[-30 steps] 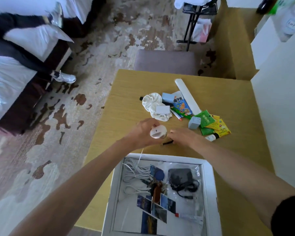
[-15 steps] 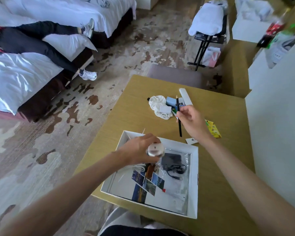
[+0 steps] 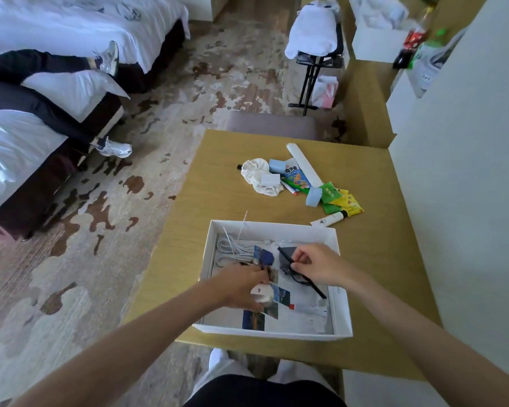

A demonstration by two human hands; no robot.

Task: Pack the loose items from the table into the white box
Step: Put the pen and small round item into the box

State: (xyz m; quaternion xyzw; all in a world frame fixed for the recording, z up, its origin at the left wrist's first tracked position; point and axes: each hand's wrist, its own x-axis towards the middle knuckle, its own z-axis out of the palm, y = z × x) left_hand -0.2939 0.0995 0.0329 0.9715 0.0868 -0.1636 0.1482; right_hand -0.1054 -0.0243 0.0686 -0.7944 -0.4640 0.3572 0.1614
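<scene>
White box [image 3: 343, 292]: open-topped, rectangular, on the near part of the wooden counter [image 3: 218, 201], its near wall close to the counter's front edge. Contents visible: a coil of white cable [image 3: 232, 249] in the far-left corner, several photo prints [image 3: 272, 304] across the middle, a dark pouch with a black cord [image 3: 285, 264] toward the right, and clear plastic sheeting over the floor of the box.

Left hand [image 3: 241, 284]: inside the box over the photo prints, fingers curled around a small rounded white object [image 3: 262, 292]; grip closed on it.

Right hand [image 3: 318, 267]: over the right part of the box, fingers pinched on a thin black pen [image 3: 301, 273], which slants from far-left to near-right above the dark pouch.

Loose items, far part of the counter, well apart from the box except as noted:
- 1 white fabric piece [image 3: 257, 176], crumpled, with a small white block [image 3: 268, 180] lying on it.
- 1 long white flat strip [image 3: 303, 164], lying diagonally.
- 1 printed snack packet [image 3: 296, 176] beside the strip, partly over a pale blue block [image 3: 276, 165].
- 1 second pale blue block [image 3: 313, 196], just beside green sachets [image 3: 329, 193].
- Yellow sachets [image 3: 348, 204], overlapping the green ones.
- 1 small white tube [image 3: 328, 220], near the box's far-right corner; whether it touches the box cannot be told.
</scene>
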